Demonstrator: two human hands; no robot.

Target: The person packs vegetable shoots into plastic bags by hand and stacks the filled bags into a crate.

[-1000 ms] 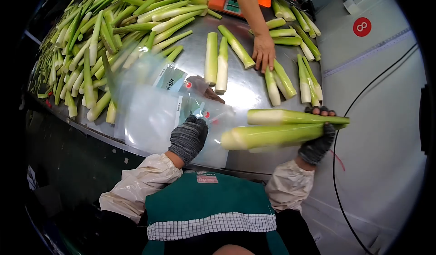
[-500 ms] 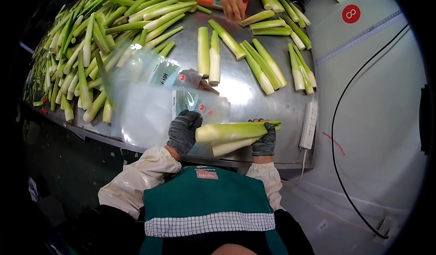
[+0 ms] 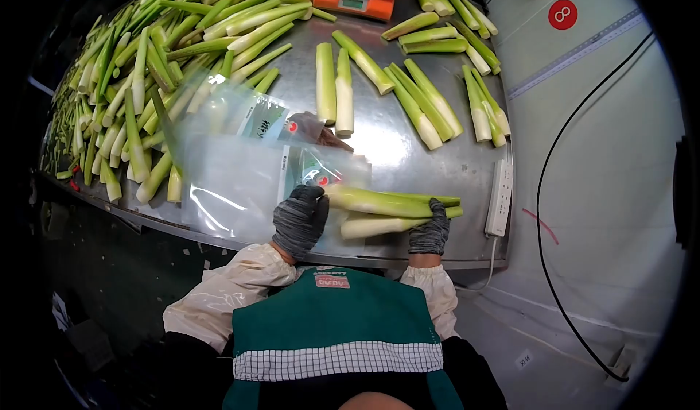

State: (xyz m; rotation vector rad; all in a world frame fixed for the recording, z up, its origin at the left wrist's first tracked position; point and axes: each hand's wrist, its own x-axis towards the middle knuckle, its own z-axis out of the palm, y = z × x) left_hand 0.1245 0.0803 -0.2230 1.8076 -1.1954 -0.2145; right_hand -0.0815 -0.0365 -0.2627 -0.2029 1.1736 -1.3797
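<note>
My right hand, in a grey fingerless glove, grips the thin ends of a few thick green-and-white water bamboo shoots. Their pale butts point left, over the near edge of the table. My left hand, gloved alike, is closed at the edge of a clear plastic bag with a printed label. Its fingertips are right beside the butt of the upper shoot; exactly what they pinch is partly hidden. A second printed bag lies just beyond the first.
A large heap of shoots covers the table's left side. More shoots lie in small groups, such as a pair and a trio. An orange scale stands at the back. A power strip lies along the right edge.
The other person's hand at the scale has gone out of view. The held shoots have turned slightly, and the upper one's butt is now closer to my left hand and the bag's edge.
</note>
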